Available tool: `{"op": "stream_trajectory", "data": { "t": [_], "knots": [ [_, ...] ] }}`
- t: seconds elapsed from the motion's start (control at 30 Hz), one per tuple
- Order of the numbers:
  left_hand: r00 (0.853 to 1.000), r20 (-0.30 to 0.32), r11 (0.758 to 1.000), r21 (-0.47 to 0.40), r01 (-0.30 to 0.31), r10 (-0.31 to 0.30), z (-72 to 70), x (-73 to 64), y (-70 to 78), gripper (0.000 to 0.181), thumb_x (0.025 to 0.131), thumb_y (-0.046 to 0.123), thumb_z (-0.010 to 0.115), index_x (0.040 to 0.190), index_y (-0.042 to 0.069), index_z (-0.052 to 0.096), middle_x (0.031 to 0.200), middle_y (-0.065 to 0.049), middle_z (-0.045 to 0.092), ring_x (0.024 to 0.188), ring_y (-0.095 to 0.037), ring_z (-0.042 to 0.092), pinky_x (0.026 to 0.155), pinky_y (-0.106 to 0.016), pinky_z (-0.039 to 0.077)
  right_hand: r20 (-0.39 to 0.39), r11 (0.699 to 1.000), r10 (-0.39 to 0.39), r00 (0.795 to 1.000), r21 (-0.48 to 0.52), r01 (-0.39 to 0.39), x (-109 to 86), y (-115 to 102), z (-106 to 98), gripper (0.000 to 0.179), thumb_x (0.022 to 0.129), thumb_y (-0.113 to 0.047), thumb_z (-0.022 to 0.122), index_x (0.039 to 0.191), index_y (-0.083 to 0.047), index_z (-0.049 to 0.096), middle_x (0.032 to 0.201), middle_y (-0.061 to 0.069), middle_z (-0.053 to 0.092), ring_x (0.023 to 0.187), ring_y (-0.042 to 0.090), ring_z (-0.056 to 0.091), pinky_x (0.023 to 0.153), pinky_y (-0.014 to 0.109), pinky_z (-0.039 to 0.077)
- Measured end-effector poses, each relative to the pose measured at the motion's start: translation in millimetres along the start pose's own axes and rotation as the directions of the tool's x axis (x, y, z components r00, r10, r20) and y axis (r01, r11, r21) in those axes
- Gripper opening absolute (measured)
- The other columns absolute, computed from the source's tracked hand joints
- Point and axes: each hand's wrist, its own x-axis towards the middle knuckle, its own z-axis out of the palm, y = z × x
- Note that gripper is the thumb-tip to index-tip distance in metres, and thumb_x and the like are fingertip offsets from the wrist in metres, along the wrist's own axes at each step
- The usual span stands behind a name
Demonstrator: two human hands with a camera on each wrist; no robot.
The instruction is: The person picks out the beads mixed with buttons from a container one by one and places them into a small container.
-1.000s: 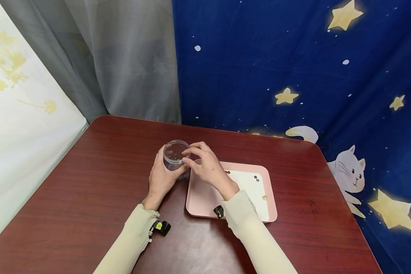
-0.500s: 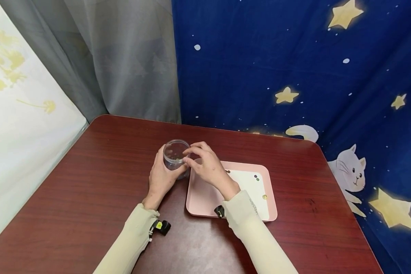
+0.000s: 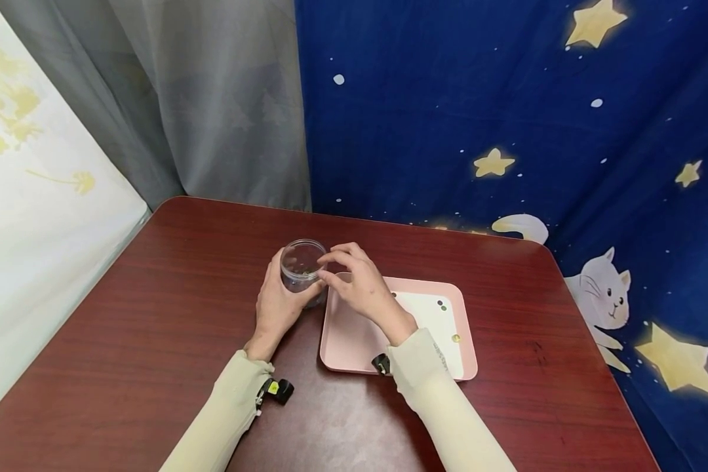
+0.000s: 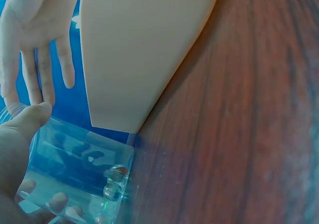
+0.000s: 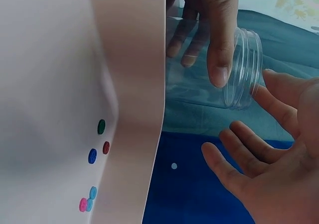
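Note:
A clear plastic jar (image 3: 301, 261) without a lid stands at the tray's left end. My left hand (image 3: 278, 303) grips it, thumb and fingers wrapped around its wall. Several glass marbles (image 4: 112, 190) lie at its bottom in the left wrist view. At the jar's mouth is my right hand (image 3: 362, 288), its fingers spread and loosely bent. Thumb and index fingertip come right up to the threaded rim (image 5: 249, 67), and nothing shows between them.
Just right of the jar sits a pink tray (image 3: 342, 357) with a white sheet (image 3: 415, 305) in its right part. Several small coloured buttons, such as a blue button (image 5: 92, 156), lie in it. The dark red tabletop (image 3: 153, 314) ends at a curtain (image 3: 389, 131).
My right hand has shifted very slightly to the right at the jar's rim. My left hand and the jar have kept their place.

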Motion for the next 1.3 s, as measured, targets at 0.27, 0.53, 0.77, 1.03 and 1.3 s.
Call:
{"op": "stream_trajectory", "data": {
  "t": [0.27,0.53,0.77,1.03,1.3],
  "knots": [
    [1.0,-0.013,1.0,-0.013,-0.018,0.018,2.0,2.1,0.8,0.103,0.077,0.052,0.09,0.16,0.031,0.034,0.156,-0.006,0.049,0.136,-0.03,0.056,0.109,-0.06,0.045,-0.015,1.0,0.002,1.0,0.009,-0.002,-3.2,2.1,-7.4,0.024,0.097,-0.019,0.075,0.12,-0.014,0.075,0.135,0.01,0.062,0.128,0.024,0.061,0.107,0.043,0.053],
    [0.999,-0.017,0.999,-0.012,-0.032,0.032,4.0,2.4,1.1,0.102,0.077,0.054,0.09,0.16,0.034,0.035,0.156,-0.004,0.049,0.138,-0.029,0.055,0.11,-0.06,0.044,-0.025,0.999,0.043,0.999,-0.005,-0.043,-9.7,4.9,-15.7,0.024,0.098,-0.022,0.075,0.121,-0.015,0.075,0.137,0.006,0.061,0.13,0.023,0.06,0.108,0.043,0.052],
    [0.999,-0.01,0.999,-0.019,-0.033,0.033,5.6,2.7,2.2,0.102,0.076,0.057,0.089,0.16,0.037,0.034,0.156,-0.002,0.05,0.137,-0.028,0.056,0.11,-0.06,0.044,-0.036,0.996,0.084,0.996,-0.041,-0.085,-17.2,12.3,-21.9,0.024,0.096,-0.021,0.077,0.119,-0.016,0.076,0.138,0.005,0.061,0.131,0.024,0.06,0.111,0.044,0.05],
    [0.999,-0.025,1.0,-0.013,-0.022,0.022,1.6,0.9,0.3,0.1,0.077,0.057,0.088,0.159,0.038,0.035,0.156,-0.001,0.05,0.137,-0.027,0.056,0.11,-0.06,0.044,-0.034,0.993,0.094,0.995,-0.072,-0.096,-22.7,16.5,-27.7,0.023,0.097,-0.024,0.076,0.118,-0.014,0.076,0.136,0.006,0.062,0.133,0.025,0.059,0.114,0.044,0.047],
    [1.0,-0.018,1.0,-0.006,-0.015,0.015,2.3,-0.4,-1.9,0.101,0.077,0.056,0.088,0.16,0.036,0.034,0.156,-0.002,0.049,0.137,-0.028,0.056,0.111,-0.061,0.044,-0.018,0.983,0.141,0.99,-0.12,-0.142,-31.4,22.6,-36.8,0.022,0.098,-0.023,0.075,0.117,-0.012,0.076,0.137,0.008,0.062,0.134,0.03,0.057,0.114,0.047,0.046]
  ]
}}
